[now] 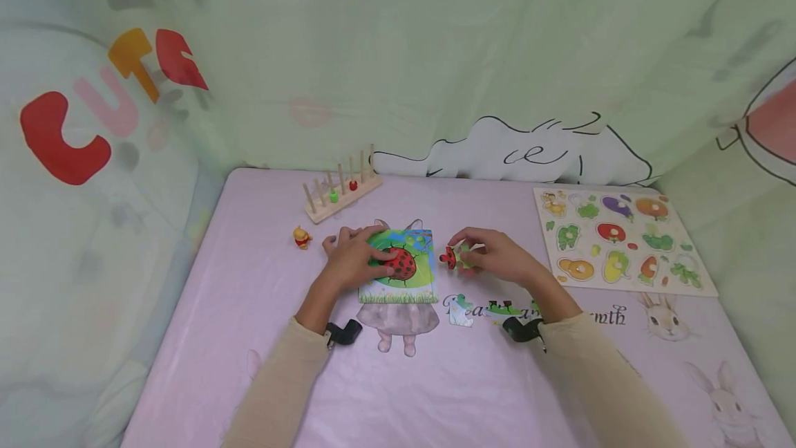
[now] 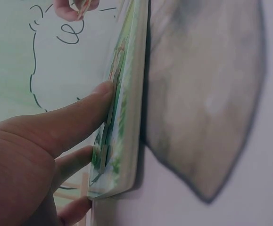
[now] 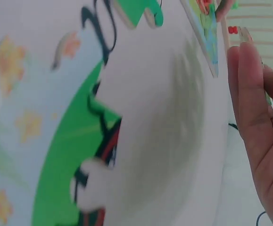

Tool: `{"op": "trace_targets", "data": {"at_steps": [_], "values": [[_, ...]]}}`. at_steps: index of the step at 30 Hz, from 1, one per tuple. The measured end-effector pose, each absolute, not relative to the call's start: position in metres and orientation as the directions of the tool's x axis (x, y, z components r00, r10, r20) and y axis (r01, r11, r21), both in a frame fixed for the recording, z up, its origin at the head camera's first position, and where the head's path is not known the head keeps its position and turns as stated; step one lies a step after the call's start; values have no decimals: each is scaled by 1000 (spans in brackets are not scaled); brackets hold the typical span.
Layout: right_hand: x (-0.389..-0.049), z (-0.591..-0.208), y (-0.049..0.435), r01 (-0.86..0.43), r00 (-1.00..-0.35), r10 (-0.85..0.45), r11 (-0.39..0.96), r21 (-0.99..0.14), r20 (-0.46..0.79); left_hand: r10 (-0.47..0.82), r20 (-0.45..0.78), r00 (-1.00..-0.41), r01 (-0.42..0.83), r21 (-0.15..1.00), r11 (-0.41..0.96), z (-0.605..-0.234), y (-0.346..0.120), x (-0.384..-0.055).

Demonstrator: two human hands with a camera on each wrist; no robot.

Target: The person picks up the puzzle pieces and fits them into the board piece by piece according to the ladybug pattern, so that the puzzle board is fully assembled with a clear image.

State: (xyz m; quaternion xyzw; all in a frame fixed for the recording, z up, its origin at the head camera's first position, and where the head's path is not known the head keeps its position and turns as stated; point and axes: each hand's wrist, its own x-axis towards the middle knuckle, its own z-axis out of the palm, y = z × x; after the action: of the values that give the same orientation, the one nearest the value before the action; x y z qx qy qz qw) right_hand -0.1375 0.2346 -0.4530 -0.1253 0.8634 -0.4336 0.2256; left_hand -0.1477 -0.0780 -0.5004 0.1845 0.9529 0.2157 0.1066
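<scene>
A square ladybug jigsaw puzzle [image 1: 407, 296] lies flat, with a grass strip along its near edge. On its left side rests my left hand [image 1: 353, 258], the thumb [image 2: 82, 113] pressing on the picture and other fingers at the board's edge. In the left wrist view some pieces stand slightly raised above the frame. Right of the puzzle, my right hand [image 1: 500, 254] pinches a red, black and green puzzle piece [image 1: 448, 258]; the right wrist view shows it edge-on between the fingertips. Below this hand lie a pale blue piece [image 1: 461, 312] and a green one [image 1: 502, 309].
A wooden peg rack [image 1: 338, 209] with green and red beads stands at the back left. Near it sits a small yellow bear figure [image 1: 301, 237]. A vegetable peg board [image 1: 624, 244] lies at the right. Curtains hang at the table's back and sides.
</scene>
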Motion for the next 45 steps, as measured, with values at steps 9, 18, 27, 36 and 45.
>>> {"op": "trace_targets", "data": {"at_steps": [9, 18, 27, 36, 45], "values": [[-142, -454, 213, 12, -873, -385, 598, -801, -300, 395, -120, -911, 302, 461, 834, -499, -77, -147], [-144, -454, 196, 68, -893, -321, 595, -800, -315, 400, -121, -908, 307, 456, 835, -500, -78, -148], [-147, -460, 185, 128, -902, -251, 623, -771, -353, 400, -127, -908, 306, 451, 838, -502, -79, -149], [-150, -460, 171, 243, -888, -166, 622, -744, -429, 399, -130, -908, 305, 448, 841, -502, -78, -149], [-150, -463, 164, 248, -892, -120, 675, -695, -435, 396, -131, -909, 303, 444, 843, -502, -78, -149]]}}
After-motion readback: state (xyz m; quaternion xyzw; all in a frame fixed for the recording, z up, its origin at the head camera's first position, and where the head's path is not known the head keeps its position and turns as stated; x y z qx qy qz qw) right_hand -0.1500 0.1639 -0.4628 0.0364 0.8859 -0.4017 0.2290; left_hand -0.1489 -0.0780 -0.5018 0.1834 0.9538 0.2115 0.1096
